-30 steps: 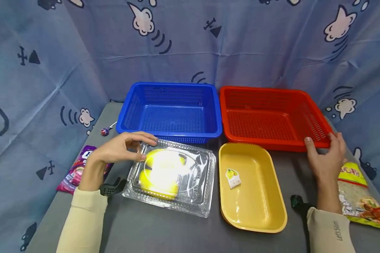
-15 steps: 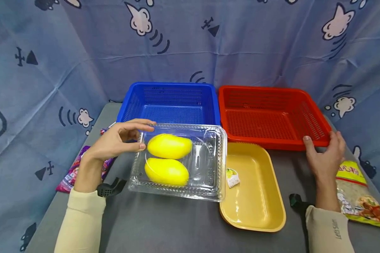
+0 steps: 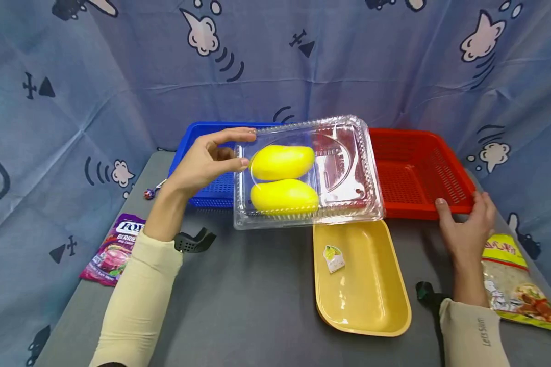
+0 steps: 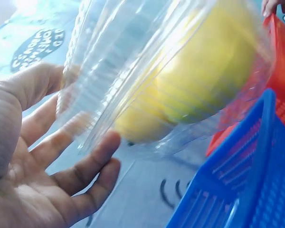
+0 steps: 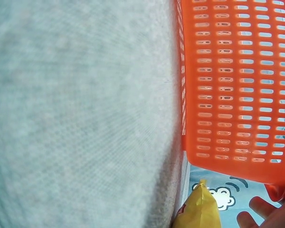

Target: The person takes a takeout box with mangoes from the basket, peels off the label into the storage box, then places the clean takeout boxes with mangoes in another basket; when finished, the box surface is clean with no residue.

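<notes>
My left hand [image 3: 206,160] pinches the left edge of a clear plastic clamshell box [image 3: 344,173] between thumb and fingers. Two yellow mangoes [image 3: 282,162] lie inside it, toward the left. Held up off the table, the box overlaps the blue basket [image 3: 211,196] and the red basket [image 3: 422,178] in the head view. In the left wrist view the box [image 4: 114,71] is tilted and blurred. At the red basket's near right corner, my right hand [image 3: 470,232] grips the rim, thumb in front and fingers along the side. Only some of its fingertips [image 5: 261,207] show in the right wrist view.
A yellow tray [image 3: 362,275] with a sticker sits on the grey table [image 3: 248,300] in front of the baskets. A purple candy bag [image 3: 112,250] and a lollipop [image 3: 150,193] lie at left, a yellow-banded food bag [image 3: 516,285] at right. A patterned curtain [image 3: 257,61] hangs behind.
My left hand has raised the clamshell box with the mangoes from the table and carried it forward and right, uncovering the tray's left side. The right hand keeps its hold on the red basket.
</notes>
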Demonstrator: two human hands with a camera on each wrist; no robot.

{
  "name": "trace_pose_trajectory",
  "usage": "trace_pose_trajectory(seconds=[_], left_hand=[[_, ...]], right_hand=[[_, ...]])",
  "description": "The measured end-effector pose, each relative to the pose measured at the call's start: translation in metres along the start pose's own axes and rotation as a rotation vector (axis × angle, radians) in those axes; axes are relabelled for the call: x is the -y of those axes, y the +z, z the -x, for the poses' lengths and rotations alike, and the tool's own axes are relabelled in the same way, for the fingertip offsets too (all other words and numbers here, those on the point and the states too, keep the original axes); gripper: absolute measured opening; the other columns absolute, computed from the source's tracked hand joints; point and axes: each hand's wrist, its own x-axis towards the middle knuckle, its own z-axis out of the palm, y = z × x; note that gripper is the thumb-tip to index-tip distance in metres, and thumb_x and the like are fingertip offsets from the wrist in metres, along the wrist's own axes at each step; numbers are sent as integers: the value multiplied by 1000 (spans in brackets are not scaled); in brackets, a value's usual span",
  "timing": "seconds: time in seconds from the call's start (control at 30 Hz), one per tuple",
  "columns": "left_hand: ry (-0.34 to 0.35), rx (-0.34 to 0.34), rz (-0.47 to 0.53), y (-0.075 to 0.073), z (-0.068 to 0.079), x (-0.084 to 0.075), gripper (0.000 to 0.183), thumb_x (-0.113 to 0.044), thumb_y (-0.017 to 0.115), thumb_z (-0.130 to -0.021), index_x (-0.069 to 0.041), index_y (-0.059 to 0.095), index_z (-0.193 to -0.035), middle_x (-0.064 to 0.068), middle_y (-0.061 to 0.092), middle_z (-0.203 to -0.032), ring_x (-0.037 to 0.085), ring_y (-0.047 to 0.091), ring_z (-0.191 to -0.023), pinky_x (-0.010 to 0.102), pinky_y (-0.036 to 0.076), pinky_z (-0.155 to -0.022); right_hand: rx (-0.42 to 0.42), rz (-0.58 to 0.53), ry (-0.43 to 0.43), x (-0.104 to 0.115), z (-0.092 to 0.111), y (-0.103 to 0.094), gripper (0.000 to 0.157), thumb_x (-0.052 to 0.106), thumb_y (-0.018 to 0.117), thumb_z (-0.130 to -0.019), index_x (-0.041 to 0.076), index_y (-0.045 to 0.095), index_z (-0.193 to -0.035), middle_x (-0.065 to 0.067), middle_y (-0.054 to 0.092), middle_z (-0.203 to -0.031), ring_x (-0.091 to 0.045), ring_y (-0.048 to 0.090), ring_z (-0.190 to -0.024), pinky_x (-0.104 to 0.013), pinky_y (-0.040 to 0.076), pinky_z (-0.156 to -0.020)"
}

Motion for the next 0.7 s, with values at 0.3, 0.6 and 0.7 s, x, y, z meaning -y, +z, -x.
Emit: trace_pose_trajectory(seconds=[0.3, 0.6, 0.7], left_hand=[[23, -24, 112, 45, -71, -8, 44, -11, 72, -94, -9, 63, -137, -2, 57, -149, 23, 64, -84, 29, 55, -86], [-15, -22, 55, 94, -124, 12, 45, -17, 74, -93, -12, 64, -136, 2, 63, -142, 15, 58, -118, 27, 50, -91], [-39, -22, 15, 105, -134, 20, 44, -19, 74, -93, -13, 65, -136, 2, 63, -142, 14, 51, -134, 28, 47, -101]], right_hand=[[-10, 4, -8, -1, -1, -2, 77, 38, 60, -95, 15, 28, -161, -5, 16, -171, -28, 13, -158, -54, 8, -129], [12, -12, 15, 3, 2, -3, 78, 38, 60, -95, 16, 26, -162, -3, 14, -172, -28, 12, -159, -53, 8, -129], [15, -9, 21, 4, 2, -3, 78, 38, 60, -96, 16, 25, -162, -3, 14, -172, -28, 11, -159, -53, 9, -129]])
